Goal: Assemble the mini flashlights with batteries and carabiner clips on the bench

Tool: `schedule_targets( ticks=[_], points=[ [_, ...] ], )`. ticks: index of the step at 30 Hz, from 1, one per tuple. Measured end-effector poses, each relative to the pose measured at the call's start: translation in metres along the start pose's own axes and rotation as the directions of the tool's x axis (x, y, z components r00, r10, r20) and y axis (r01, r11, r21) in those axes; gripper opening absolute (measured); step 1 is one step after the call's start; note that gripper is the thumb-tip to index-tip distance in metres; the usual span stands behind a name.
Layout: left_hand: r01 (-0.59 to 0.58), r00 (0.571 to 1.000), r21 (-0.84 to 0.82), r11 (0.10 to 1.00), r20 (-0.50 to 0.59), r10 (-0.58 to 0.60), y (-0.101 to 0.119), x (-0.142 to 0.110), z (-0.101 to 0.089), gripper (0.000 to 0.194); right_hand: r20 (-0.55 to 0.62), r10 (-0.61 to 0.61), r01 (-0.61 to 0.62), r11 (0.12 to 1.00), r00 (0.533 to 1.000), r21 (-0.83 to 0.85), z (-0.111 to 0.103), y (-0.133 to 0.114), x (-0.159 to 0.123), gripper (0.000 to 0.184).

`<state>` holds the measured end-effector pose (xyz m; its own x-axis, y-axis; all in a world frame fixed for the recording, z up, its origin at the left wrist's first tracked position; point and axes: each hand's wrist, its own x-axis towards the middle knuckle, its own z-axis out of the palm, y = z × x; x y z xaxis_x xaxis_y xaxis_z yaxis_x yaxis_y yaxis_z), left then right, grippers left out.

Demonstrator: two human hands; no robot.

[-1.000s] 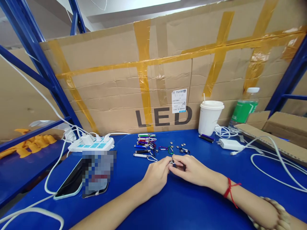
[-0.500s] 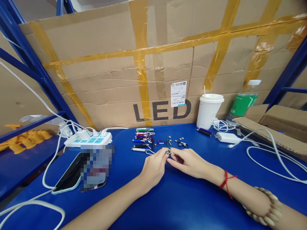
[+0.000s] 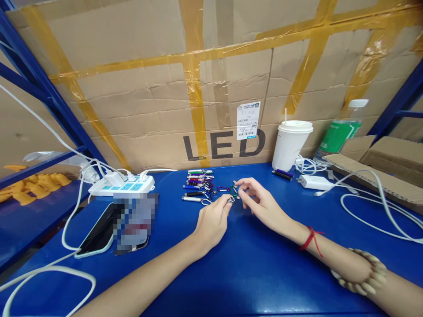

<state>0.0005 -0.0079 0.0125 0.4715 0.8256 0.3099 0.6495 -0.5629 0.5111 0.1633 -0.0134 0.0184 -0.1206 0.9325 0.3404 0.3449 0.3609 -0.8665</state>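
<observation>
My left hand (image 3: 213,220) is closed in a pinch on a small silver carabiner (image 3: 231,199), whose loop sticks out past the fingertips; the rest of it is hidden. To its right, my right hand (image 3: 259,200) is held with fingers loosely bent and apart. Its index fingertip is beside a small round metal disc (image 3: 235,181), and I see nothing in its grasp. Between the hands and the box lie a green carabiner (image 3: 233,191) and a purple-blue carabiner (image 3: 224,189). Several small penlights with clips, among them a white penlight (image 3: 191,199), lie in a column left of them.
A large cardboard box (image 3: 152,114) stands along the back. At the right are a white cup (image 3: 291,145), dark pens (image 3: 282,175), a bottle (image 3: 340,132), a charger (image 3: 315,182) and an open carton (image 3: 370,176). A power strip (image 3: 145,187) and a phone (image 3: 95,233) lie left.
My right hand has come away from the silver carabiner, moving slightly up and right with its fingers opening. My left hand keeps its pinch. The camera view has tilted down slightly.
</observation>
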Motion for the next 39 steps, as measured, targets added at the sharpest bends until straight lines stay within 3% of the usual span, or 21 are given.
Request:
schedule_targets(
  ticks=[3, 7, 11, 16, 24, 31, 39],
  points=[
    [-0.008, 1.000, 0.006, 1.000, 0.010, 0.008, -0.001, 0.000, 0.000, 0.022, 0.068, 0.109, -0.124, 0.946, 0.992, 0.299, 0.003, -0.002, 0.000, 0.028],
    [-0.016, 1.000, 0.016, 1.000, 0.020, 0.016, -0.003, 0.000, 0.001, 0.023, 0.200, 0.230, -0.305, 0.746, 0.952, 0.592, 0.004, -0.007, -0.001, 0.024],
    [-0.023, 0.999, 0.009, 1.000, 0.022, 0.022, -0.003, 0.000, 0.002, 0.023, 0.271, 0.271, -0.382, 0.597, 0.923, 0.705, 0.005, -0.014, -0.005, 0.023],
    [-0.015, 0.999, -0.013, 1.000, 0.037, 0.016, -0.003, 0.000, 0.001, 0.024, 0.360, 0.285, -0.457, 0.474, 0.889, 0.753, 0.004, -0.023, -0.006, 0.024],
    [0.019, 0.999, -0.032, 0.999, 0.027, -0.018, -0.003, 0.000, 0.002, 0.025, 0.453, 0.213, -0.498, 0.460, 0.866, 0.735, 0.000, -0.027, -0.008, 0.015],
    [0.017, 0.999, -0.067, 0.998, 0.037, -0.014, -0.005, 0.000, 0.001, 0.025, 0.584, 0.008, -0.528, 0.440, 0.812, 0.727, 0.000, -0.034, -0.016, 0.007],
    [0.036, 0.997, -0.071, 0.997, 0.067, -0.031, -0.004, 0.001, 0.000, 0.023, 0.619, -0.075, -0.538, 0.421, 0.782, 0.731, 0.000, -0.039, -0.021, 0.007]
  ],
)
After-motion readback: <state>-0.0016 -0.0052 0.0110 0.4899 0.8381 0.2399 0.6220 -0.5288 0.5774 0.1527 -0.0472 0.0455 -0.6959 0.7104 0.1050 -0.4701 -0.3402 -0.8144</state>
